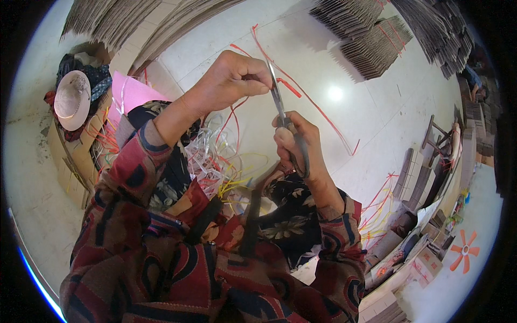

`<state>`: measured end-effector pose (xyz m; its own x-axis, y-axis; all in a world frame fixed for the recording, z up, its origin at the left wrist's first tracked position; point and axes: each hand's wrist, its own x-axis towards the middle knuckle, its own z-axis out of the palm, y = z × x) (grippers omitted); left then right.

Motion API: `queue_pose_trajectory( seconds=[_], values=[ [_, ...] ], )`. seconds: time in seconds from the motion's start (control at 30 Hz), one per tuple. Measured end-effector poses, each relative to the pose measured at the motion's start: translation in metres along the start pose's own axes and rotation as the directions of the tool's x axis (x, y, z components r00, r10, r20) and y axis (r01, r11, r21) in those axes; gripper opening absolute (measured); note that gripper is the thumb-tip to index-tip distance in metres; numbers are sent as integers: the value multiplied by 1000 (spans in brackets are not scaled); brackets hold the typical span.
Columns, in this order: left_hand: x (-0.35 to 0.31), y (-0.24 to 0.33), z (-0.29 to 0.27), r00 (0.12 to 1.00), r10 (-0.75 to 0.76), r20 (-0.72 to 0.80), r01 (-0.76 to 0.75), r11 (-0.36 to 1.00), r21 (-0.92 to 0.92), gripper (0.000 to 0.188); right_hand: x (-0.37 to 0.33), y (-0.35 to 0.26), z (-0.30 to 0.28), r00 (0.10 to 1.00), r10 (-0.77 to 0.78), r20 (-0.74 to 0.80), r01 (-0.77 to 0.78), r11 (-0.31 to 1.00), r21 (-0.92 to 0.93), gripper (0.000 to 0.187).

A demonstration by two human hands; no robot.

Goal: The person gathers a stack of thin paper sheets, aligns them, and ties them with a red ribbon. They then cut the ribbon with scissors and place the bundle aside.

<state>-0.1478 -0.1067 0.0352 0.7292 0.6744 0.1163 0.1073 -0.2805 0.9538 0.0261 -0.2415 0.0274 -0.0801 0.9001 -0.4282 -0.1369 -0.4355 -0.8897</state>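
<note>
My left hand (239,78) is raised in front of me, thumb and fingertips pinched together. It appears to grip a red plastic strap, whose short end (290,88) sticks out just past the scissor blades. My right hand (299,137) is wrapped round a pair of scissors (277,99), blades pointing up and away beside the left fingertips. The blades look nearly together; whether they touch the strap I cannot tell. Beyond the hands a long thin red strip (312,105) runs across the pale floor. Below the left wrist lies a tangle of white, red and yellow strips (212,159).
Stacks of folded grey-brown cardboard (371,51) stand at the far right, more cardboard (116,24) at the far left. A pale hat (74,100) rests on clothes at left, near a pink sheet (129,97). At right are a small stool (436,134) and an orange fan-shaped object (465,251).
</note>
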Motion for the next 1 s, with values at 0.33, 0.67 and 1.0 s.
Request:
queue_pose_trajectory(
  seconds=[0.33,0.67,1.0],
  values=[
    [-7,17,-6,1000,-26,-12,19,926,-378,10,-14,-4,-6,997,9,73,-31,952,305,30],
    [-1,7,-28,971,-164,-172,75,900,-430,17,-51,2,-156,962,-65,-266,-31,939,-343,32],
    [-6,15,-16,990,132,40,-116,952,-284,23,-124,392,-274,240,469,-850,-769,626,128,46]
  ],
)
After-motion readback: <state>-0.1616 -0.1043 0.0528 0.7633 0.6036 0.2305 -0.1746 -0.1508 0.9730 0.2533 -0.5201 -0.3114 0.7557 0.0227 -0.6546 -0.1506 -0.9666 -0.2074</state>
